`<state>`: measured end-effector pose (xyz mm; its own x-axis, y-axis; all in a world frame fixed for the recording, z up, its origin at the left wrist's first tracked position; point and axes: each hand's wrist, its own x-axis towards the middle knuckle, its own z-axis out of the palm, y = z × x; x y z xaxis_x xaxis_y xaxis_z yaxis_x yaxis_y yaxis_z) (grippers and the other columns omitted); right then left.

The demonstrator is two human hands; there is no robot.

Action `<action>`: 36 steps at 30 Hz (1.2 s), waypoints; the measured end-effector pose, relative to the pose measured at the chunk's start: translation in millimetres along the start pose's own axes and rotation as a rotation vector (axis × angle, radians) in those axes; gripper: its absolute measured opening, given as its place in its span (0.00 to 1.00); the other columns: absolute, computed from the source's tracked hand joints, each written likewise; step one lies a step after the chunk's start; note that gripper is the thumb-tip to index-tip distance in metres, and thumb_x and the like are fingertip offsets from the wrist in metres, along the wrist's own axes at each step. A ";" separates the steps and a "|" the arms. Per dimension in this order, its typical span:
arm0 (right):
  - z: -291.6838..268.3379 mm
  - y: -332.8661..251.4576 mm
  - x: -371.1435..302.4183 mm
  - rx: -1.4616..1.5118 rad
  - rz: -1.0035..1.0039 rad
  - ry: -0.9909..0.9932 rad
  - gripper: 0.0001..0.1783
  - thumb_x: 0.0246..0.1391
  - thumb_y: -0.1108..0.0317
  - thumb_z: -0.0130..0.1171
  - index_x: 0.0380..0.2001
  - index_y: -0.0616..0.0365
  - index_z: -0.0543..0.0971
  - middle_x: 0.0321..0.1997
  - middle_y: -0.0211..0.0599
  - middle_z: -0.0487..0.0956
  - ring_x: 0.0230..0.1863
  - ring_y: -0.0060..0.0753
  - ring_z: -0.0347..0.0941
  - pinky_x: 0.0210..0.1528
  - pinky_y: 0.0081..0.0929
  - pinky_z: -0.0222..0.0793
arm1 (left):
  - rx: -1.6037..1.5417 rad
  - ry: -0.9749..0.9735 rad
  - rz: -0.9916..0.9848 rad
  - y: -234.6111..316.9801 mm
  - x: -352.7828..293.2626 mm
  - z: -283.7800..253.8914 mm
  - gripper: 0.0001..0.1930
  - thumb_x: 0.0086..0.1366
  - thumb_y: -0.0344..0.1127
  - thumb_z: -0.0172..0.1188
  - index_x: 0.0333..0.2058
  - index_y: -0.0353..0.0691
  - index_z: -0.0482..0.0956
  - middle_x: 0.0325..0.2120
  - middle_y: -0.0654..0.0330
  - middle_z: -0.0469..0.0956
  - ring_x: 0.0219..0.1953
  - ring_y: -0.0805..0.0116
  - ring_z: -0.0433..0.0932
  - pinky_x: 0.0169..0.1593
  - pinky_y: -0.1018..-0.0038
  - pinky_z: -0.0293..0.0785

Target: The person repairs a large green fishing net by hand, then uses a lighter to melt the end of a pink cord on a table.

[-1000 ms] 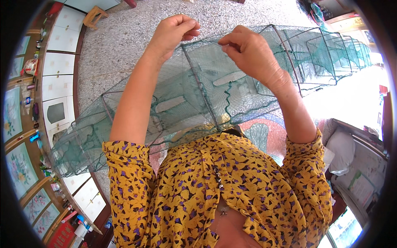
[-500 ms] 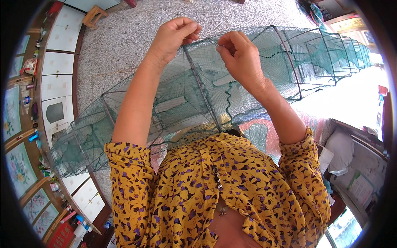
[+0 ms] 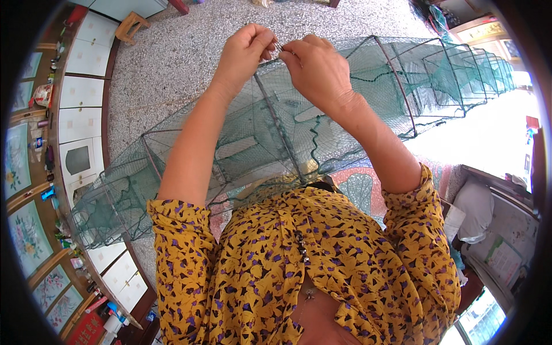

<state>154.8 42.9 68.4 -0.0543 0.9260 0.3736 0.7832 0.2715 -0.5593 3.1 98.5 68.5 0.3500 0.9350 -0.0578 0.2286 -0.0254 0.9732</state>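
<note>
Net [image 3: 276, 144]: long green trap, framed, stretched across lap and floor. Left hand [image 3: 244, 54], right hand [image 3: 313, 69]: fingertips pinched together on mesh at top frame edge. I judge: keep mesh taut, pinch close, pull small.

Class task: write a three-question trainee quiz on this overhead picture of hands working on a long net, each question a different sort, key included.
1. True or false: both hands meet at the top edge of the green net trap.
2. What colour is the floor: A wood brown, B speckled grey, C blue?
3. What small wooden thing stands at upper left?

Key: 1 true, left hand and right hand pinch there. 2 B. 3 a stool.
</note>
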 end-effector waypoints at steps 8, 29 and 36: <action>-6.2 7.3 25.6 0.313 0.086 -0.083 0.10 0.46 0.57 0.59 0.27 0.51 0.80 0.29 0.35 0.75 0.29 0.34 0.73 0.31 0.30 0.68 | -0.292 0.028 0.094 -4.8 -1.2 -4.0 0.08 0.64 0.35 0.52 0.33 0.37 0.76 0.25 0.65 0.75 0.27 0.78 0.72 0.35 0.81 0.71; -124.4 -13.2 73.6 1.093 -0.253 0.279 0.09 0.58 0.64 0.51 0.29 0.57 0.71 0.21 0.28 0.74 0.16 0.11 0.62 0.15 0.08 0.58 | 0.340 -0.214 0.349 11.3 -1.5 2.9 0.06 0.60 0.38 0.57 0.32 0.44 0.80 0.22 0.70 0.73 0.25 0.81 0.69 0.32 0.83 0.68; -88.2 18.8 23.9 0.283 -0.148 -0.090 0.07 0.51 0.70 0.58 0.34 0.55 0.80 0.31 0.23 0.76 0.24 0.13 0.64 0.26 0.13 0.62 | 0.080 -0.156 0.038 7.1 19.5 -2.9 0.06 0.62 0.35 0.55 0.30 0.42 0.78 0.27 0.70 0.76 0.28 0.81 0.69 0.34 0.83 0.67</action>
<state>222.9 47.0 132.1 -0.2192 0.8871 0.4061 0.5606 0.4552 -0.6918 9.0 117.6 74.9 0.4948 0.8669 -0.0608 0.2821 -0.0941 0.9548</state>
